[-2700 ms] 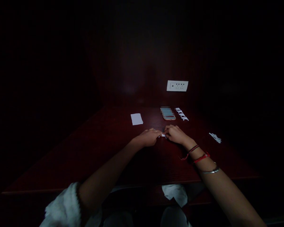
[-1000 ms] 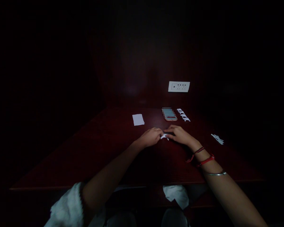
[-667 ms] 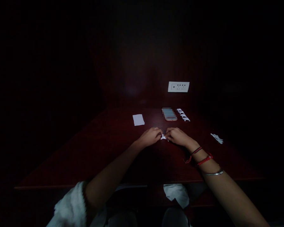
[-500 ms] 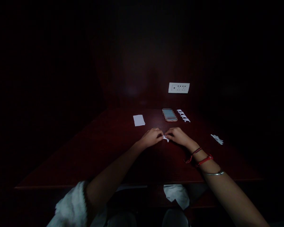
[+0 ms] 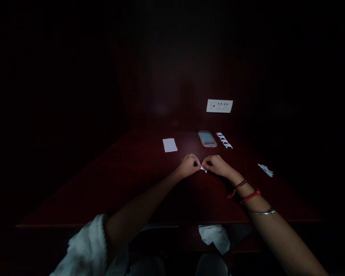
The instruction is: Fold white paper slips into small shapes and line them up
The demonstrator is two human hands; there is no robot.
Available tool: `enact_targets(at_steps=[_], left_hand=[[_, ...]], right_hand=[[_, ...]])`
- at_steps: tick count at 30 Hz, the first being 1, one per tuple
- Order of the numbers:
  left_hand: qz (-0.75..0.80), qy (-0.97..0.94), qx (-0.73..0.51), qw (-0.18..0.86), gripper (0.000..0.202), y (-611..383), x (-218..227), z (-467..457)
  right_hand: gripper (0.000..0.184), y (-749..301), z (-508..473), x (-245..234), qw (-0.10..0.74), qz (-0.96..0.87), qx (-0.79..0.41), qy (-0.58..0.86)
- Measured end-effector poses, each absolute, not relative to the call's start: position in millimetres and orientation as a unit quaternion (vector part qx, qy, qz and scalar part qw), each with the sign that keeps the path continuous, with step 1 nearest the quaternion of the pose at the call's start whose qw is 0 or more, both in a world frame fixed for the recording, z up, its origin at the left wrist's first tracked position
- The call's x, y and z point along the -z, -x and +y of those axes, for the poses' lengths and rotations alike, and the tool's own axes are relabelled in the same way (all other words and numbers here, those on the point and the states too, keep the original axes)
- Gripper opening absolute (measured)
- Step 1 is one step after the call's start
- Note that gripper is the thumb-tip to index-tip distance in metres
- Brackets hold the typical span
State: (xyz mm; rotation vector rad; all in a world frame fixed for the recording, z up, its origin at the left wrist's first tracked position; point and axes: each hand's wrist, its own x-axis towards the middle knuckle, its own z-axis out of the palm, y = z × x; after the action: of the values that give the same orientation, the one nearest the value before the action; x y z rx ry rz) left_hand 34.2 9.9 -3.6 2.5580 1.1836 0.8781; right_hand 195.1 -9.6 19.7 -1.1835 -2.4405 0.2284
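Note:
A small piece of folded white paper (image 5: pixel 204 169) shows between my fingertips, just above or on the dark red table (image 5: pixel 109 184). My left hand (image 5: pixel 190 165) pinches its left side with thumb and forefinger. From the other side my right hand (image 5: pixel 215 165) closes on it, fingers curled in. Most of the paper is hidden behind the fingertips, so its full shape cannot be made out. Beyond my left hand lies a stack of white paper sheets (image 5: pixel 170 145). A phone (image 5: pixel 207 139) with a blurred screen rests beyond my right hand.
A row of small folded white paper pieces (image 5: pixel 224 140) lies right of the phone. Several thin paper strips (image 5: pixel 265 170) are at the right. A white socket panel (image 5: pixel 219 106) is on the back wall. Below the table edge hangs crumpled white material (image 5: pixel 215 237).
The view has shifted slightly. My fingers have changed position on the folded paper, and less of it shows between them. The other things on the table stay in place.

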Motion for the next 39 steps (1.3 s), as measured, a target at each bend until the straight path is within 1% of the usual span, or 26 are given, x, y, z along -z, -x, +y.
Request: enact_targets(at_steps=[7, 10, 19, 27, 31, 33, 35, 37, 39], left_hand=[[0.472, -0.825, -0.288, 0.119, 0.008, -40, 4, 8], [0.484, -0.818, -0.282, 0.131, 0.008, -40, 3, 8], [0.45, -0.838, -0.282, 0.126, 0.007, -36, 0, 8], [0.443, -0.845, -0.271, 0.128, 0.007, -32, 0, 13], [0.416, -0.855, -0.291, 0.105, 0.01, -22, -7, 16], [0.434, -0.839, -0.315, 0.088, 0.013, -17, -10, 19], [0.457, -0.821, -0.335, 0.073, 0.014, -13, -11, 22], [0.465, -0.813, -0.345, 0.062, 0.015, -11, -10, 26], [0.47, -0.812, -0.343, 0.051, 0.015, -10, -8, 31]], right_hand=[[0.013, -194, -6, -15, 0.219, -0.835, -0.149, 0.482], [0.014, -196, -5, -15, 0.217, -0.824, -0.175, 0.493], [0.014, -197, -7, -17, 0.21, -0.862, -0.114, 0.448], [0.013, -196, -5, -17, 0.217, -0.877, -0.101, 0.416], [0.02, -205, -3, -19, 0.29, -0.845, -0.096, 0.439], [0.025, -208, -1, -21, 0.308, -0.831, -0.09, 0.453], [0.033, -207, -1, -21, 0.29, -0.837, -0.102, 0.454], [0.044, -204, -2, -19, 0.253, -0.85, -0.112, 0.448], [0.05, -199, -3, -18, 0.216, -0.864, -0.107, 0.442]])
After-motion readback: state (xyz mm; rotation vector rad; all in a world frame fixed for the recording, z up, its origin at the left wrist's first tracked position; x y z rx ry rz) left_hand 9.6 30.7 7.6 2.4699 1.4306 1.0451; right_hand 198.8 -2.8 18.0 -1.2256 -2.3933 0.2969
